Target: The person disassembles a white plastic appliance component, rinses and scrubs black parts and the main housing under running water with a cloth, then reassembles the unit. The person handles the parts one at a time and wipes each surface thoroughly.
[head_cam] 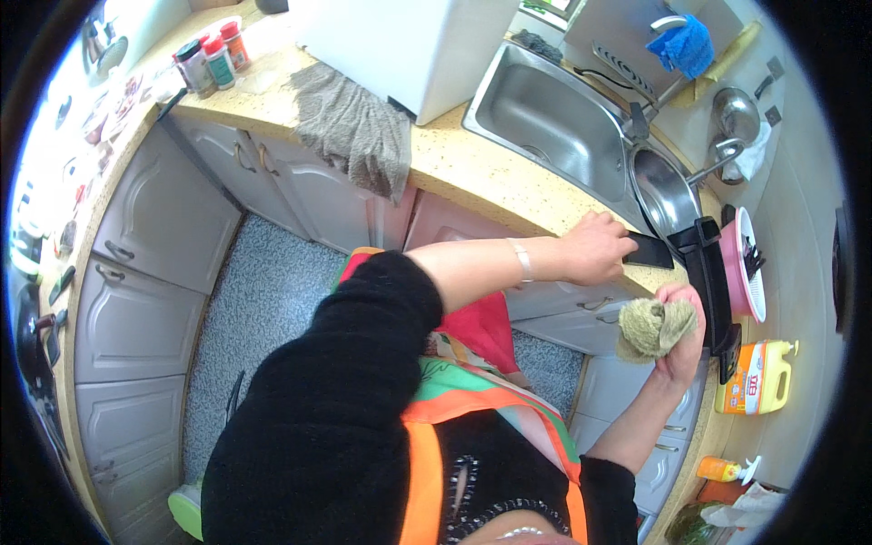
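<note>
My left hand (594, 251), palm down with a bracelet at the wrist, reaches over the counter's front edge. Its curled fingers pinch the left end of a flat black piece (650, 251) beside the sink; what this piece is cannot be made out. Lower right, my right hand (684, 334) is raised in front of the counter and grips a bunched olive-green cloth (650, 327). The cloth covers most of its fingers. Just beyond that hand stands a long black rack or holder (707, 286).
A steel sink (558, 116) is set in the speckled countertop (490, 174), with a steel pan (667, 184) at its right end. A pink basin (739, 262), a yellow detergent jug (770, 378) and a spray bottle (722, 469) line the right wall. A grey towel (354, 129) hangs over the edge.
</note>
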Available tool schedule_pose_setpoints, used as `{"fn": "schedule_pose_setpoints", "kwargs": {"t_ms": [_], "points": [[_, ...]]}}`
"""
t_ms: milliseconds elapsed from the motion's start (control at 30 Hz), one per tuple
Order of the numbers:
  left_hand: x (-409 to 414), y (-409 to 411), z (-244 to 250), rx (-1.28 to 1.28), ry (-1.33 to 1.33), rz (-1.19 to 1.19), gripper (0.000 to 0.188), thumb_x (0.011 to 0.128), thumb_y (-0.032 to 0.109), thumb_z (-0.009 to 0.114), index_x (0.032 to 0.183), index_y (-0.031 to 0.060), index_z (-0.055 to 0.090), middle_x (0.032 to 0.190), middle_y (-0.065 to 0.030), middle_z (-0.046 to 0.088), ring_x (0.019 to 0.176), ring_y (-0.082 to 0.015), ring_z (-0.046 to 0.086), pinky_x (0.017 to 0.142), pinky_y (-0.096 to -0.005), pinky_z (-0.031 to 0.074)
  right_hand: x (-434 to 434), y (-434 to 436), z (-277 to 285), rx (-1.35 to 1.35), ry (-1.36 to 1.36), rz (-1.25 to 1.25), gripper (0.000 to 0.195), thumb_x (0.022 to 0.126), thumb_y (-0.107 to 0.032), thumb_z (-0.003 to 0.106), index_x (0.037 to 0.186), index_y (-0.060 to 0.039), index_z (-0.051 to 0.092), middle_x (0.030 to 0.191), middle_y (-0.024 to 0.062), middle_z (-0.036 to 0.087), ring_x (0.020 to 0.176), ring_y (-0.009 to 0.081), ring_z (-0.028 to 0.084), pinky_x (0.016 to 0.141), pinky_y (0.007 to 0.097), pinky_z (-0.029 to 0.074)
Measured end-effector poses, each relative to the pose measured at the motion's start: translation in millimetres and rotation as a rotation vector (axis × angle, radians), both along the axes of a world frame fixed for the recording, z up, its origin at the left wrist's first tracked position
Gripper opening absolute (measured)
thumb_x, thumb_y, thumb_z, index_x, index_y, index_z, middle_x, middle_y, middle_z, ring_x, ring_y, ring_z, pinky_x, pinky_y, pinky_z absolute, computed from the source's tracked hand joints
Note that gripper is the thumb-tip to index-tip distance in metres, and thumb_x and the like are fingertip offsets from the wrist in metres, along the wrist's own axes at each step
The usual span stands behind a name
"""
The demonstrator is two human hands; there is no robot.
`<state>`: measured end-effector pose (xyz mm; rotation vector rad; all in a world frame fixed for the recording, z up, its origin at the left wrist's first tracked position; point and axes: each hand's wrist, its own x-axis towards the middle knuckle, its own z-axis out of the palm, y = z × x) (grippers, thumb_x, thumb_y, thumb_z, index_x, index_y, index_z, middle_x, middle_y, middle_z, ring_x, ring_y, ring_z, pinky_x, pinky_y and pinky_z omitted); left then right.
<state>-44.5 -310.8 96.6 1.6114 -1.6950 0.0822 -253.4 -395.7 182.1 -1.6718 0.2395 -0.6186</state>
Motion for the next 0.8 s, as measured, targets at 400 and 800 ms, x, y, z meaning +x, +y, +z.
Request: {"fn": "schedule_pose_setpoints", "kwargs": {"t_ms": [400, 800], "points": [[157.0, 173.8, 2.3, -0.51, 1.0, 0.441, 0.022, 0.096, 0.008, 0.057, 0.116, -0.0006, 0.059, 0.102, -0.0087, 0.064, 0.095, -0.0153, 0.062, 0.083, -0.031, 0.053, 317.9, 114.0, 121.8, -1.266, -0.164, 0.177, 0.045, 0.086, -0.007, 0.057, 0.13, 0.0002, 0.056, 0.125, 0.0169, 0.064, 0.115, 0.0238, 0.061, 0.099, 0.0333, 0.047], [182.6, 219.1, -7.7, -0.634, 1.412, 0.419, 0.044, 0.098, 0.005, 0.051, 0.138, -0.0074, 0.038, 0.125, -0.0174, 0.052, 0.101, -0.022, 0.062, 0.09, -0.0327, 0.056, 349.4, 181.4, 146.1, -0.746, 0.372, 0.17, 0.022, 0.087, -0.011, 0.067, 0.105, -0.0013, 0.075, 0.093, 0.0097, 0.074, 0.082, 0.0169, 0.068, 0.075, 0.0294, 0.054]]}}
